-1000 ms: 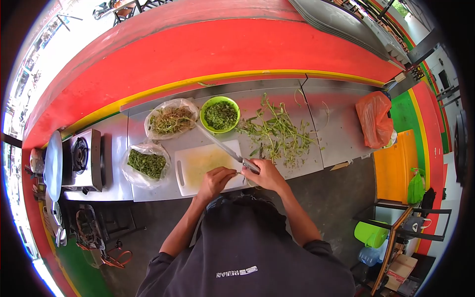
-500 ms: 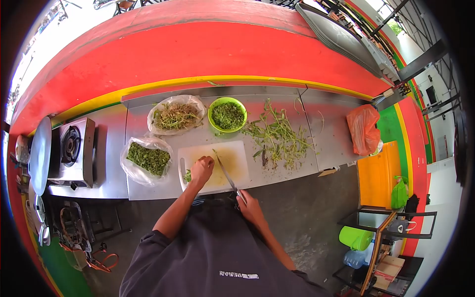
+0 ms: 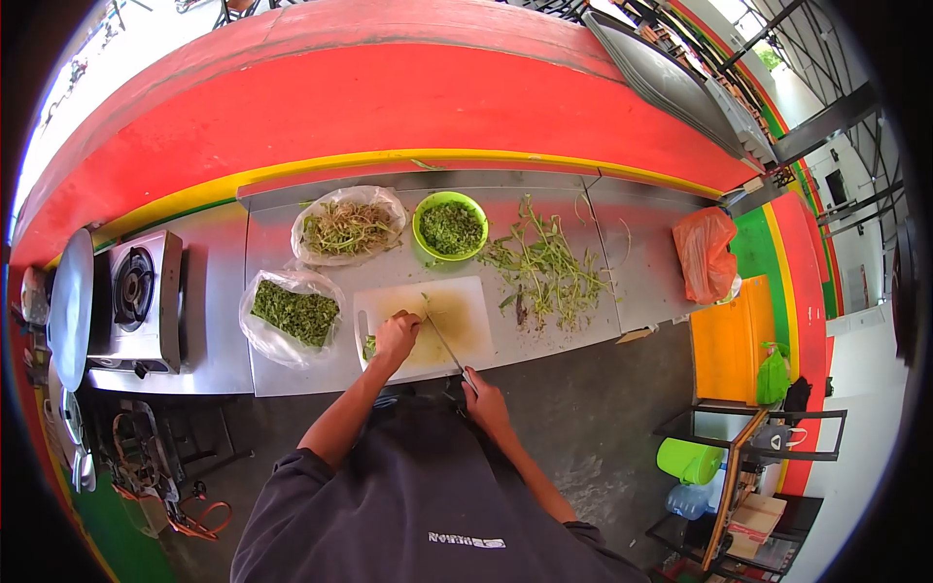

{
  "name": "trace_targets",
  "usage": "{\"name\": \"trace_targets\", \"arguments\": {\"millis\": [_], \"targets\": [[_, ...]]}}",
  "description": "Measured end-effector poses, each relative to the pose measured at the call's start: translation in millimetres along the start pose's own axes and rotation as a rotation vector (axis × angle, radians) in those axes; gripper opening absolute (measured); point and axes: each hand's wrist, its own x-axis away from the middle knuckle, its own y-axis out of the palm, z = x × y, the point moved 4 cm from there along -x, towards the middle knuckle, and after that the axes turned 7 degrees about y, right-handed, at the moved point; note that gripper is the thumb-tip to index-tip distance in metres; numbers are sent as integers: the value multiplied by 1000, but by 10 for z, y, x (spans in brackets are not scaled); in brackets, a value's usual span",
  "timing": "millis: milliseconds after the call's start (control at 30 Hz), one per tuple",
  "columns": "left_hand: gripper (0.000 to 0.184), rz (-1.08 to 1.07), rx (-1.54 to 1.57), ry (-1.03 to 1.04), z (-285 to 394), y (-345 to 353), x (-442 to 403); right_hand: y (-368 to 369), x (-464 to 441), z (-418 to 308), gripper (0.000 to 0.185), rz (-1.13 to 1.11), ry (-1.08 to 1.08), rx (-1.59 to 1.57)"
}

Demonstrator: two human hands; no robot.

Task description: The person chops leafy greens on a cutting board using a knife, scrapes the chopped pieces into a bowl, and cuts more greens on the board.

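My right hand [image 3: 487, 404] is wrapped round the handle of a kitchen knife [image 3: 446, 345], whose blade slants up and left across the white cutting board [image 3: 470, 289]. On the board, the fingers of my left hand [image 3: 397, 337] are curled closed beside the blade, on leafy greens [image 3: 369, 347] that poke out at the hand's left side; the rest is hidden. A small green piece [image 3: 426, 299] lies by the knife tip. Behind the board stands a bright green bowl [image 3: 419, 238] of chopped greens [image 3: 450, 226]. Uncut leafy stems [image 3: 549, 267] are spread to the right.
Left of the board sit a plastic bag of chopped greens [image 3: 295, 315] and another of stalks [image 3: 350, 229]. A gas stove [image 3: 155, 325] is at the far left of the steel counter [image 3: 219, 291]. An orange plastic bag [image 3: 704, 255] lies at the right end, with a red wall [image 3: 389, 107] behind.
The knife blade has turned and shifted slightly closer to my left fingers. My left hand stays almost in place on the board. The whole view has shifted a little.
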Motion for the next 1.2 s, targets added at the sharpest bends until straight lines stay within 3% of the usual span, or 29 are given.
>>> {"name": "trace_targets", "arguments": {"millis": [433,633,733,867,933,1067,1133,1200], "targets": [[13,-86,7,33,-37,54,97,71,-130,-208,40,-17,94,208],[16,39,-58,235,87,-109,156,10,-168,-195,35,83,-51,-69],[20,98,11,193,100,-147,0,-84,-67,-142,35,157,-53,-228],[20,201,97,203,183,-125,-319,-97,90,46,37,216,123,-269],[16,33,-13,240,84,64,-460,-61,130,123,37,199,207,-298],[12,-45,93,256,-222,183,-630,38,188,249,34,227,224,-398],[10,9,211,324,-354,83,-673,83,206,296,36,244,238,-424],[11,175,265,248,-463,-282,-740,121,225,322,35,264,240,-478]]}}
